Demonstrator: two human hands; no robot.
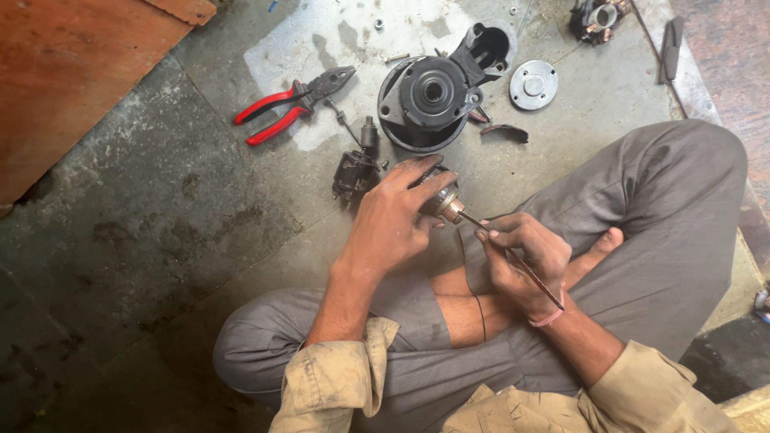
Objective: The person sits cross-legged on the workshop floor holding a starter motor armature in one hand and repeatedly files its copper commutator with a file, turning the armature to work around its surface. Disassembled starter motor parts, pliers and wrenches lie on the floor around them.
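The left hand (395,210) wraps around a small dark cylindrical motor armature with a coppery end (443,200), holding it up over the crossed legs so that end faces the right hand (525,258). The right hand pinches a thin dark metal rod (513,258) like a pen, its tip touching the coppery end. Red-handled pliers (293,104) and a round black metal housing (429,96) lie on the concrete floor (160,216), within reach.

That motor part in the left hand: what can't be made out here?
Head view only:
- Motor part: mostly hidden by the left hand.
- Thin tool: its middle is covered by the right hand; its tip is too small.
- Dark part: cut off by the top edge.
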